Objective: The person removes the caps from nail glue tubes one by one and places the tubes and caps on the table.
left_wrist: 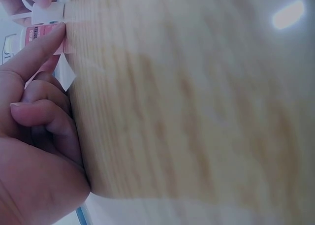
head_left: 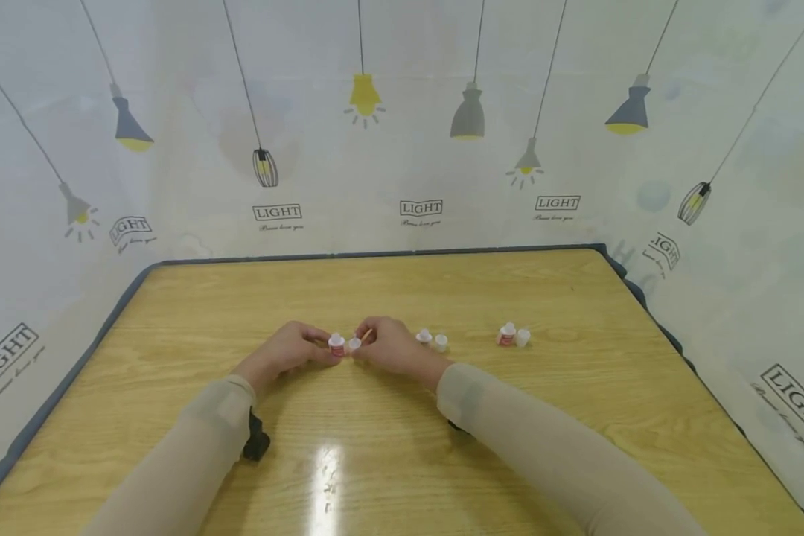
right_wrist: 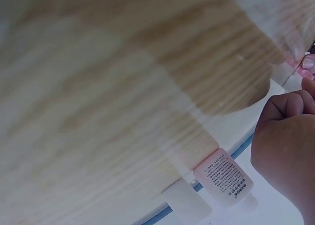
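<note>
A small bottle (head_left: 336, 347) with a white top and a red-and-white label stands on the table. My left hand (head_left: 291, 348) holds it between thumb and fingers; in the left wrist view the pink label (left_wrist: 35, 34) shows behind a finger. Just right of this bottle is a white cap (head_left: 354, 345), pinched by the fingertips of my right hand (head_left: 391, 346). The cap (left_wrist: 49, 12) stands close beside the bottle in the left wrist view. A second bottle (head_left: 424, 337), partly hidden behind my right hand, has its own white cap (head_left: 441, 343) next to it.
Farther right, a third bottle (head_left: 506, 335) stands with a white cap (head_left: 522, 338) beside it. The wooden table (head_left: 375, 290) has a dark edge and is surrounded by a cloth (head_left: 348, 171) printed with lamps. Light glares off the tabletop at the front.
</note>
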The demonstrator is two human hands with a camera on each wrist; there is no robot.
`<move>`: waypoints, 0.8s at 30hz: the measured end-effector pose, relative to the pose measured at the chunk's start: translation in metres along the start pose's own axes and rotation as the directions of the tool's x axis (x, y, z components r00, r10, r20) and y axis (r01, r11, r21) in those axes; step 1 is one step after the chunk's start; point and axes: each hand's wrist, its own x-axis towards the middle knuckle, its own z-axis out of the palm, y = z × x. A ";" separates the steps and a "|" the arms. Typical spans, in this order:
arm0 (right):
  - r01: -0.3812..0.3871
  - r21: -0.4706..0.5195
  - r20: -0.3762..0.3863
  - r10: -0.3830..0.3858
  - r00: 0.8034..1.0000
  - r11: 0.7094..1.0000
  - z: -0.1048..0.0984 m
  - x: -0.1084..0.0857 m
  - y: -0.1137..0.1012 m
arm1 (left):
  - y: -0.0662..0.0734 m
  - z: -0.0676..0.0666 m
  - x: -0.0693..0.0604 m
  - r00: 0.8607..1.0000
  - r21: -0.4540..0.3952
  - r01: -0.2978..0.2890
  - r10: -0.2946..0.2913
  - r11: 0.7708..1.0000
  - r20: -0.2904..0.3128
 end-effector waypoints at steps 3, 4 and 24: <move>0.004 0.006 -0.004 -0.004 1.000 1.000 -0.001 0.000 0.000 | 0.000 -0.001 0.001 1.000 0.007 0.008 -0.008 1.000 -0.003; 0.005 0.010 -0.003 -0.005 1.000 1.000 -0.001 0.000 0.000 | 0.000 -0.001 0.001 1.000 0.011 0.008 -0.008 1.000 -0.002; 0.025 -0.072 0.055 -0.021 0.998 0.997 -0.028 -0.012 -0.030 | -0.003 -0.009 -0.005 0.996 0.021 -0.047 0.046 0.999 0.079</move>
